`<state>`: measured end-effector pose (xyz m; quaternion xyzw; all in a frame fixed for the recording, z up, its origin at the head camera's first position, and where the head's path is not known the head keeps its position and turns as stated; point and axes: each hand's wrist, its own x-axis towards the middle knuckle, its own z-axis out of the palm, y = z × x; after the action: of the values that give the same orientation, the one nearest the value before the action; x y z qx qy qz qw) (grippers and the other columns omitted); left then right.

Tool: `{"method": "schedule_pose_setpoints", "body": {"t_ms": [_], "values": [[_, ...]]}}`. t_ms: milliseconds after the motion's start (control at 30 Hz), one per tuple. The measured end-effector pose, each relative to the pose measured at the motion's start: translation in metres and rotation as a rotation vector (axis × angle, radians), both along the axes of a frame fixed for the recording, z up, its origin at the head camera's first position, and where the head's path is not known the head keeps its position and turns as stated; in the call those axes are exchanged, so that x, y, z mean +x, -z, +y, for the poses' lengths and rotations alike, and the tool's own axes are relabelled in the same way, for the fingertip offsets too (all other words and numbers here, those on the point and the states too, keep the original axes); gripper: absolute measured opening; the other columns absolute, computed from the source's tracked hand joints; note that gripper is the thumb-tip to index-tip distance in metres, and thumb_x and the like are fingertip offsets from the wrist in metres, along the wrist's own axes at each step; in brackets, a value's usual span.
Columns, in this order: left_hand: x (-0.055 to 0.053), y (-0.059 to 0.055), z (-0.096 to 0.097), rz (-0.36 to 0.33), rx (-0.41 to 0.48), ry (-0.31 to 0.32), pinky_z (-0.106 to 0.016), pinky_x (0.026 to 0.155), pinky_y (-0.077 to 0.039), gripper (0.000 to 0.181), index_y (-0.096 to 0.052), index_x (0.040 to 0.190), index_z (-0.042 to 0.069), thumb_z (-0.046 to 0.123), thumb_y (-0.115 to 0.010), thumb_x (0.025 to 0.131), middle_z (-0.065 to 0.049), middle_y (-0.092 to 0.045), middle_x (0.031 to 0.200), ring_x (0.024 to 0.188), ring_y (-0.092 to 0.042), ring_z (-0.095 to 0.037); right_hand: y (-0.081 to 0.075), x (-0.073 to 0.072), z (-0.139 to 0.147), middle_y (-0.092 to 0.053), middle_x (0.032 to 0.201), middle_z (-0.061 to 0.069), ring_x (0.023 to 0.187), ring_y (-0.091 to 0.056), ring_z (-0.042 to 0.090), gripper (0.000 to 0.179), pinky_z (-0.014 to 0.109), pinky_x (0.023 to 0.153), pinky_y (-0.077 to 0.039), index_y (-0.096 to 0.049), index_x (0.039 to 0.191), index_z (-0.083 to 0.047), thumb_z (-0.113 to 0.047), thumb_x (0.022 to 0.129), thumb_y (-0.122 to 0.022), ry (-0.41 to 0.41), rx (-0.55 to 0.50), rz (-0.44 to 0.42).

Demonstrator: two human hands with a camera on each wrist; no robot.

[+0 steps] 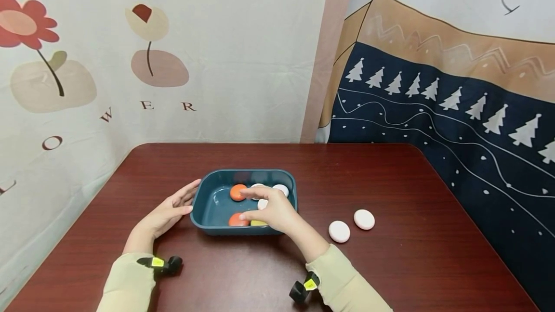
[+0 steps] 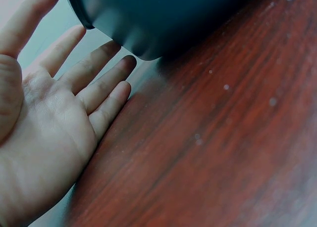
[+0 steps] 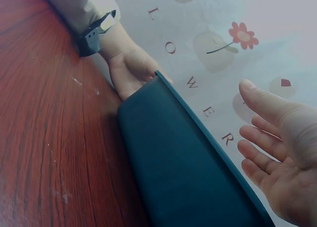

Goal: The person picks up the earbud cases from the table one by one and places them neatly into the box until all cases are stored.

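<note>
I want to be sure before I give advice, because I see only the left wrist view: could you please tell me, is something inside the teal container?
Observer: Yes, the head view shows two orange discs inside the teal container.
Operator: Thank you. And where is the right hand, please?
Observer: The right hand is over the container, with its thumb and fingers apart.
Operator: Are there also discs outside?
Observer: Yes, two white discs lie on the wood-grain table, to the right of the container.

Reddish-brown wood-grain table (image 1: 412,249) in front of pale flower-print cloth (image 1: 247,61) and tree-print fabric (image 1: 490,153).
</note>
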<state>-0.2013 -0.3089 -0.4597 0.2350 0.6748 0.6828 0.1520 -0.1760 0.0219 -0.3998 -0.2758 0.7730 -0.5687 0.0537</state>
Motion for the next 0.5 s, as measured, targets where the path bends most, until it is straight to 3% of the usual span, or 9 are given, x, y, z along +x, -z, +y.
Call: {"method": "schedule_pose_setpoints", "body": {"t_ms": [200, 367, 500], "values": [[0.0, 0.0, 0.0, 0.003, -0.012, -0.011, -0.02, 0.099, -0.037, 0.068, -0.014, 0.153, 0.004, -0.003, -0.05, 0.096, -0.003, -0.029, 0.151, 0.129, -0.038, -0.001, -0.002, 0.0, 0.005, -0.064, 0.119, -0.001, 0.108, -0.059, 0.015, 0.057, 0.043, 0.093, -0.045, -0.065, 0.124, -0.006, -0.017, 0.072, -0.085, 0.0, -0.026, 0.079], [0.0, 0.0, 0.0, 0.008, -0.013, -0.002, -0.02, 0.099, -0.037, 0.068, -0.014, 0.153, 0.005, -0.003, -0.049, 0.096, -0.003, -0.028, 0.152, 0.129, -0.037, -0.001, -0.002, 0.001, 0.009, -0.064, 0.12, 0.006, 0.107, -0.06, 0.018, 0.057, 0.045, 0.09, -0.047, -0.065, 0.124, -0.009, -0.015, 0.072, -0.085, -0.009, -0.052, 0.136], [-0.001, 0.0, -0.001, 0.016, -0.013, 0.011, -0.021, 0.099, -0.037, 0.067, -0.013, 0.154, 0.006, -0.004, -0.048, 0.097, -0.005, -0.025, 0.153, 0.13, -0.036, -0.001, -0.004, 0.002, 0.014, -0.065, 0.118, 0.003, 0.106, -0.06, 0.021, 0.056, 0.049, 0.088, -0.047, -0.066, 0.123, -0.013, -0.014, 0.071, -0.086, 0.001, -0.063, 0.145]]}}
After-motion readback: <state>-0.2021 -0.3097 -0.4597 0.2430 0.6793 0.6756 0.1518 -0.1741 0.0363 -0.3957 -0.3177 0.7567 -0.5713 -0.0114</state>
